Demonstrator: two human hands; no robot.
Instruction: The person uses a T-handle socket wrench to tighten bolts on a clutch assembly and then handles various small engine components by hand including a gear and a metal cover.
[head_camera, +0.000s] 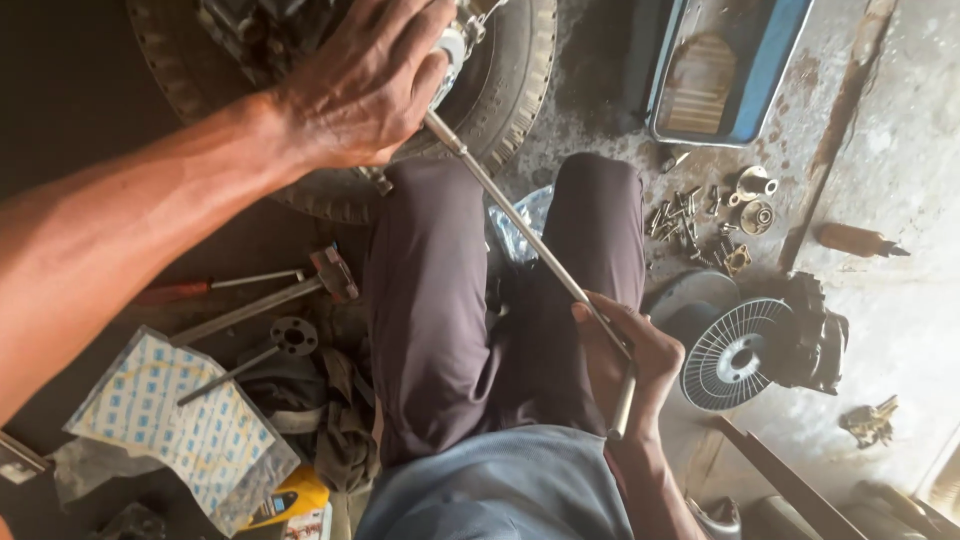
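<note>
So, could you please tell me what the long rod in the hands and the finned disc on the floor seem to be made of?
The long rod, gripped by the right hand, looks like bare polished steel: silvery with a bright sheen. The finned disc appears to be cast metal, possibly aluminium: dull pale grey with thin radial fins, though plastic cannot be ruled out.
</note>
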